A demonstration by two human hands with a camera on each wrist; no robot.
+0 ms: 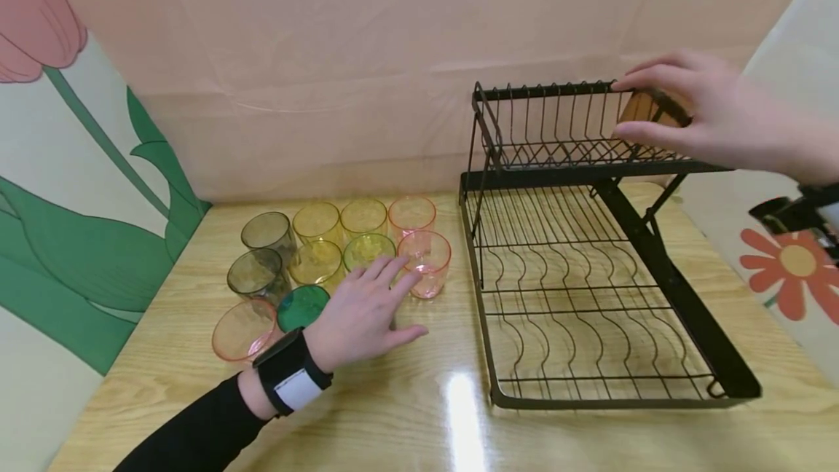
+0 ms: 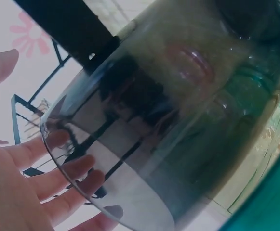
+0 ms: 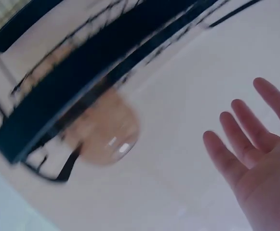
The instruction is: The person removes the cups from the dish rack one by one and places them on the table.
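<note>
My left hand [image 1: 363,312] reaches over the front of a group of coloured glasses, thumb spread away from the fingers. In the left wrist view a grey glass [image 2: 144,139] stands close to the camera and overlaps the fingertips; the head view mostly hides it under the hand. A green glass [image 1: 304,307] and a yellow-green glass [image 1: 369,248] are beside this hand, with a pink glass [image 1: 426,268] past the fingertips. My right hand [image 1: 701,108] is at the right end of the rack's upper tier, by an amber glass [image 1: 645,108]. Its fingers are loosely extended, apart from that glass [image 3: 108,130].
A black two-tier dish rack [image 1: 488,341] stands on the right of the wooden table [image 1: 432,406]. More glasses stand at the left, among them dark grey ones [image 1: 258,275], yellow ones [image 1: 317,221] and a pink-red one [image 1: 244,330]. A pink cloth [image 1: 328,57] hangs behind.
</note>
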